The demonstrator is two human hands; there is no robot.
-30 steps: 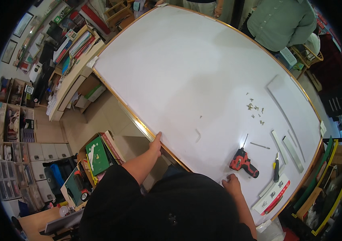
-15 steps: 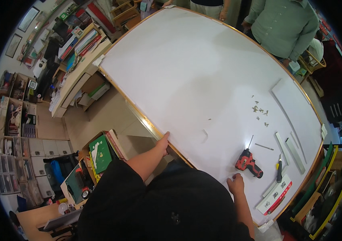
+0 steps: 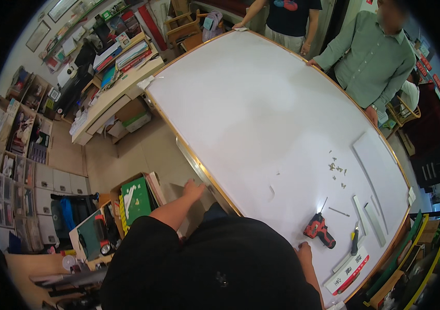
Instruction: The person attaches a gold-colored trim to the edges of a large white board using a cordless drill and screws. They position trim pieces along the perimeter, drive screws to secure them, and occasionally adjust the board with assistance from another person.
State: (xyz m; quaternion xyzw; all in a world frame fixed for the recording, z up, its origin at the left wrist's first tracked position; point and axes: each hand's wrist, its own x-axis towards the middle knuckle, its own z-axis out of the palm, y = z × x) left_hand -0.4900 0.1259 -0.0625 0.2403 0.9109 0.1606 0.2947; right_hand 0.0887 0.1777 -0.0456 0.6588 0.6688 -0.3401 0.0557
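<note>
A large white board (image 3: 251, 98) with a gold-coloured frame spreads out in front of me. My left hand (image 3: 194, 190) is just off its left near edge, over the floor, fingers loosely apart and holding nothing. My right hand (image 3: 305, 253) rests on the near part of the board, its fingers curled in with nothing seen in them; my body partly hides its forearm. Just beyond it lies a red and black cordless drill (image 3: 319, 230), its bit pointing away and its light on. A loose drill bit (image 3: 339, 211) and a utility knife (image 3: 354, 239) lie to its right.
Several small screws (image 3: 337, 168) are scattered on the board. White strips (image 3: 376, 224) and a red-and-white sign (image 3: 347, 271) lie at right. Two people stand at the far side; one in a green shirt (image 3: 372, 57) touches the edge. A box with green items (image 3: 136, 200) stands at left.
My left hand has let go of the board's edge and moved left and slightly down. My view has tilted up, showing more of the people. The person in green now has a hand at the edge.
</note>
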